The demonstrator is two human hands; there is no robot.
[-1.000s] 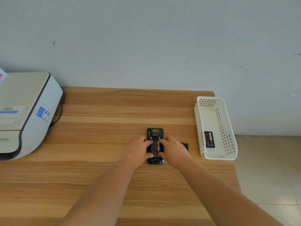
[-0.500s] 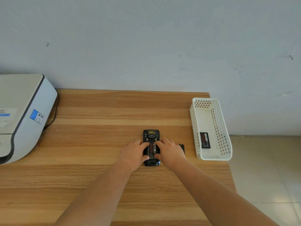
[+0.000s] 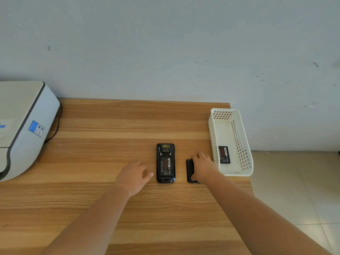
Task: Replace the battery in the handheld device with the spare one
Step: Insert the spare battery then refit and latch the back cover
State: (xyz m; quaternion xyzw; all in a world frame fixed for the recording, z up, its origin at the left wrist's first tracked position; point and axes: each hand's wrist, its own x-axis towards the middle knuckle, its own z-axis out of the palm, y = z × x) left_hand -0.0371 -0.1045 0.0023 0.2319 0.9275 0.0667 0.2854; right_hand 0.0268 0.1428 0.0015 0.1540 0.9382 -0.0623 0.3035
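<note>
while device (image 3: 165,163) lies on wooden table (image 3: 110,126) | left hand (image 3: 133,176) empty, spread | right hand (image 3: 203,167) on cover (image 3: 189,170), grip unclear

The handheld device (image 3: 165,163) is laid face down on the table (image 3: 92,162), battery (image 3: 166,166) exposed — the back cover (image 3: 189,170) is covered by the right hand (image 3: 203,167), the left hand (image 3: 133,175) rested beside.
</note>
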